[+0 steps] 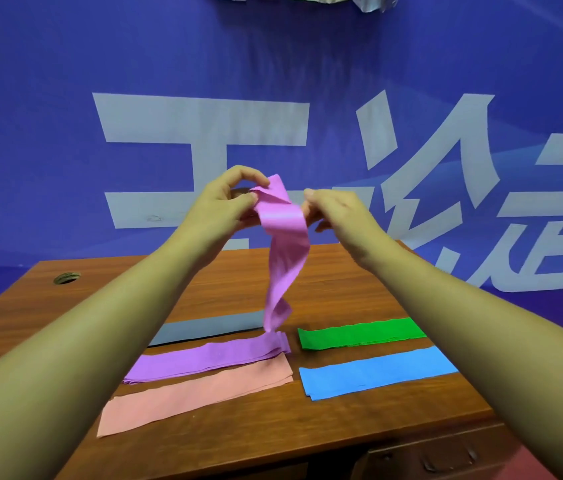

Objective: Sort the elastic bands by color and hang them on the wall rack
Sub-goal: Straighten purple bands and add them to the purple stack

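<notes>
A purple elastic band [285,251] hangs twisted in the air above the desk, its lower end still touching the purple pile [204,360]. My left hand [228,199] pinches its upper left edge. My right hand [337,211] grips its upper right edge. Flat on the wooden desk [325,431] lie a grey band [204,329], a salmon-pink band [197,394], a green band [359,334] and a blue band [377,372]. Something silvery and crumpled [307,0] shows at the top edge of the wall; I cannot tell whether it is the rack.
A blue banner wall [65,116] with large pale characters stands right behind the desk. A round cable hole [66,278] is in the desk's far left corner. A drawer front [446,459] shows at the lower right, with red floor beside it.
</notes>
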